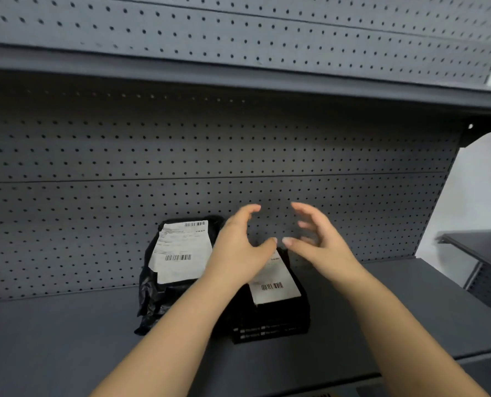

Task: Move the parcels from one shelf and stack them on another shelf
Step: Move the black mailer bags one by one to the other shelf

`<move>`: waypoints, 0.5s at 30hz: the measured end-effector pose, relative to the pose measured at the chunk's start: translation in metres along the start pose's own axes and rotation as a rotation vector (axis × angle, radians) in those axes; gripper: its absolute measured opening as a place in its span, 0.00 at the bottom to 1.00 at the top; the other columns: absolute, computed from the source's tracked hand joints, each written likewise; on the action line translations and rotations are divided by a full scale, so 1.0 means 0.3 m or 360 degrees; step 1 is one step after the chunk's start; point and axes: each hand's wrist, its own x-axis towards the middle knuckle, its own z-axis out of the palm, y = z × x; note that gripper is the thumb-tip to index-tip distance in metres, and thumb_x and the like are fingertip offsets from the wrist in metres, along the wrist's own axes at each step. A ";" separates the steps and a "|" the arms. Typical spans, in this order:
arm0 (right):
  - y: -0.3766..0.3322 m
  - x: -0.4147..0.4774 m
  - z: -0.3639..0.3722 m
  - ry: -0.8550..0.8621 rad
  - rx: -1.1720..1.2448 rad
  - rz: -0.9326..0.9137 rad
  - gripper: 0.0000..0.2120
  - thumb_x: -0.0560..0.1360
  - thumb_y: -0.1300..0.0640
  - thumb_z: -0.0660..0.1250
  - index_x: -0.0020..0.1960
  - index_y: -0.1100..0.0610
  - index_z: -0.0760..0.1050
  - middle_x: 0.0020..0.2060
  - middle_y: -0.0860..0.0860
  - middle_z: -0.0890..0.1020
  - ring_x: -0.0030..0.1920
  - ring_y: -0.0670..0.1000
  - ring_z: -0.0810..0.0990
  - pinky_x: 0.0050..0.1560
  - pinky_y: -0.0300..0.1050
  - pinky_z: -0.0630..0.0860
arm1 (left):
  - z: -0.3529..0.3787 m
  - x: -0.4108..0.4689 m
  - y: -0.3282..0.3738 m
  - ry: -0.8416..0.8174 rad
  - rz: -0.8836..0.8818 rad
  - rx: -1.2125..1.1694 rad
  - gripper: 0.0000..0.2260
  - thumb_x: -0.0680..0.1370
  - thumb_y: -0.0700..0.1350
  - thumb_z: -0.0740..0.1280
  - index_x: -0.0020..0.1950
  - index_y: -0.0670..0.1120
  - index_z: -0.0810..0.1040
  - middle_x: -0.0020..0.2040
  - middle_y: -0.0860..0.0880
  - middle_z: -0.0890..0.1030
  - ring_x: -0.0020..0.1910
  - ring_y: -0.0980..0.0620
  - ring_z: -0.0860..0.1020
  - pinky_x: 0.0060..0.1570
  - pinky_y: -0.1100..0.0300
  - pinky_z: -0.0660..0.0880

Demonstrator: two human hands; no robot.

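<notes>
Two black plastic parcels with white barcode labels are on the grey shelf point(66, 333). The left parcel point(178, 253) leans upright against the pegboard back wall. The right parcel point(276, 308) lies flat in front of it, a little to the right. My left hand point(238, 247) hovers above the gap between the two parcels, fingers spread and curved, holding nothing. My right hand point(319, 239) is raised beside it, above the far end of the flat parcel, also empty with fingers apart. The thumbs nearly meet. My left forearm hides part of both parcels.
A grey pegboard wall point(95, 167) backs the shelf, and another shelf's front edge point(238, 78) overhangs above. At the far right a separate dark shelf point(479, 247) juts out beside a white wall.
</notes>
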 end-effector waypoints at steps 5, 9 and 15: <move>-0.109 0.032 0.092 -0.0050 -0.0034 -0.0162 0.30 0.73 0.55 0.74 0.70 0.38 0.67 0.68 0.32 0.69 0.68 0.40 0.70 0.70 0.49 0.72 | -0.176 0.000 -0.027 0.0053 0.0000 -0.0032 0.26 0.72 0.52 0.74 0.67 0.61 0.70 0.64 0.59 0.73 0.63 0.58 0.72 0.60 0.59 0.71; -0.186 0.032 0.222 -0.0132 -0.0029 -0.0235 0.31 0.73 0.55 0.74 0.71 0.39 0.67 0.68 0.32 0.68 0.69 0.39 0.69 0.70 0.46 0.71 | -0.330 -0.037 -0.076 0.0103 -0.0007 -0.0021 0.27 0.72 0.53 0.74 0.68 0.61 0.70 0.65 0.59 0.74 0.65 0.58 0.72 0.59 0.59 0.75; -0.329 0.046 0.492 -0.0291 -0.0079 -0.0334 0.31 0.73 0.53 0.74 0.68 0.33 0.65 0.68 0.30 0.66 0.71 0.41 0.67 0.71 0.44 0.67 | -0.667 -0.148 -0.175 0.0234 -0.0056 0.0074 0.29 0.72 0.54 0.74 0.71 0.61 0.67 0.66 0.58 0.74 0.65 0.59 0.72 0.63 0.56 0.72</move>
